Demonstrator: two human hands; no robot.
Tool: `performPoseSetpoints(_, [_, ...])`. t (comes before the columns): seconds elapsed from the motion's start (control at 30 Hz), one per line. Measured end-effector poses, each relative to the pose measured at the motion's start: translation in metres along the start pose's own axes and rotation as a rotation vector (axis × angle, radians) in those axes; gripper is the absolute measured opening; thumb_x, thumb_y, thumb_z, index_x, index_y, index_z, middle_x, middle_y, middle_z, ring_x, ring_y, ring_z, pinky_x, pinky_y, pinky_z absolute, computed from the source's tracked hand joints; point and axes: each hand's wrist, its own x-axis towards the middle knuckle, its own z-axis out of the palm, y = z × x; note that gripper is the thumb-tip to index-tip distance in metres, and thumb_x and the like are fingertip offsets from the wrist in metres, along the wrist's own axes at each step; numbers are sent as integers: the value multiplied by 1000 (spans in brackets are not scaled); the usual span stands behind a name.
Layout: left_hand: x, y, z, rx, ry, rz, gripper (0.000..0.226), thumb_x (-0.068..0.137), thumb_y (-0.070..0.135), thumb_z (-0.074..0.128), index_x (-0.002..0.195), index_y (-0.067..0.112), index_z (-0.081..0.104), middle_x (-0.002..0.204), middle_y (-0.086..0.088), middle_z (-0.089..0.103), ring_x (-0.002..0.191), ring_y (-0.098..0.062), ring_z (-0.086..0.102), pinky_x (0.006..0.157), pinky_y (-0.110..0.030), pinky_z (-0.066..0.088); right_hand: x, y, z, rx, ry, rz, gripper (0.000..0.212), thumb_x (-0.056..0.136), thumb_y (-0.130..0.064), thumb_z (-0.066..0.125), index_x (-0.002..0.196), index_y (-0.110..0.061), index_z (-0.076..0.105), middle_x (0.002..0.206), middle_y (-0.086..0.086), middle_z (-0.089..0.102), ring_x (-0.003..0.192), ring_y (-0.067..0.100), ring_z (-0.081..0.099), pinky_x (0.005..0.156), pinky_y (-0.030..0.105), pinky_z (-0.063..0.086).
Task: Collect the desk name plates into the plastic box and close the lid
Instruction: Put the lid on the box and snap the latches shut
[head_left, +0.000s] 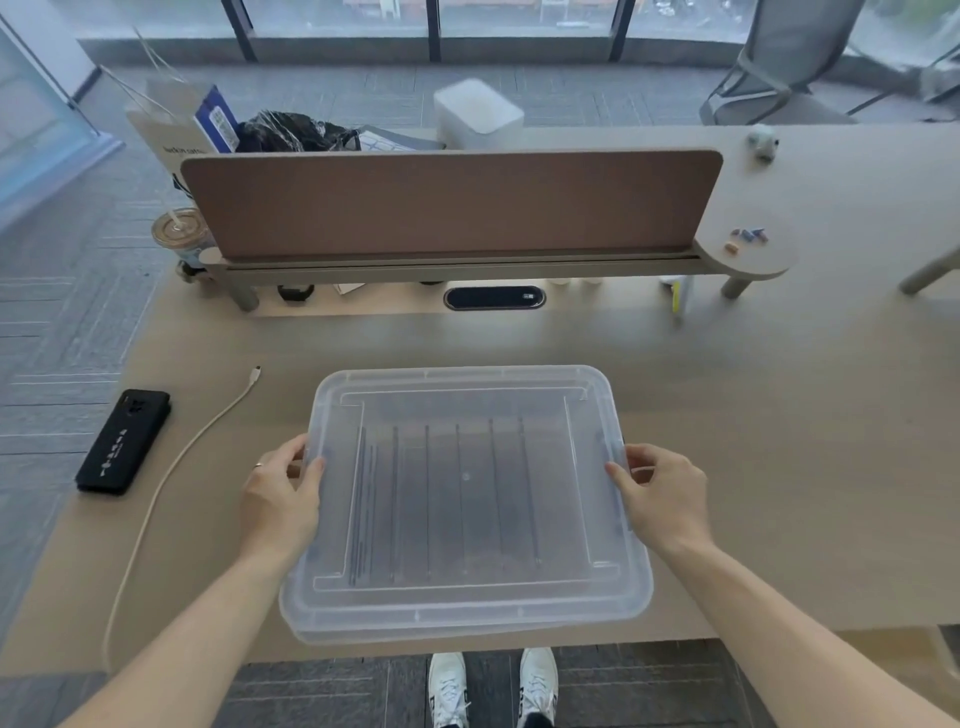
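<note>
Gripping the translucent lid (467, 499) at its two short edges, the left hand (283, 496) and right hand (662, 496) are each pinching the rim, thumbs on top, likely keeping it level over the plastic box (332, 635) for seating. Between the hands, the name plates (441, 499) are showing through as dark upright lines inside. The worktop (779, 441) is carrying everything.
</note>
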Motion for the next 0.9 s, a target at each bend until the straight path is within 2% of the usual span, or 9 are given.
performPoseSetpoints(0.33, [-7,-1,2,32,19,10,37,100,19,62,134,8,64,121,-16,66,94,-22,60,89,-43,51,9,2,5,-5,1,-12,22,87,-28,73,107,-19,76,90,-7,72,80,11,67,75,27,53])
performPoseSetpoints(0.6, [-6,3,3,40,34,6,36,100,19,61,134,10,64,123,-16,66,96,-24,60,87,-43,52,1,8,3,-1,1,-7,23,87,-30,75,107,-19,75,91,-7,73,78,4,65,71,22,51])
performPoseSetpoints(0.77, [-10,1,1,40,35,16,35,99,18,62,133,8,65,120,-15,67,92,-21,59,86,-41,51,1,6,3,-20,-4,-19,20,86,-28,74,104,-20,76,88,-8,72,77,6,66,75,30,57])
performPoseSetpoints(0.9, [-15,-1,1,46,28,-6,34,99,18,62,133,10,65,121,-14,67,94,-22,60,86,-41,51,0,5,3,-20,-13,-7,21,87,-27,73,107,-18,76,91,-6,72,79,8,66,72,24,50])
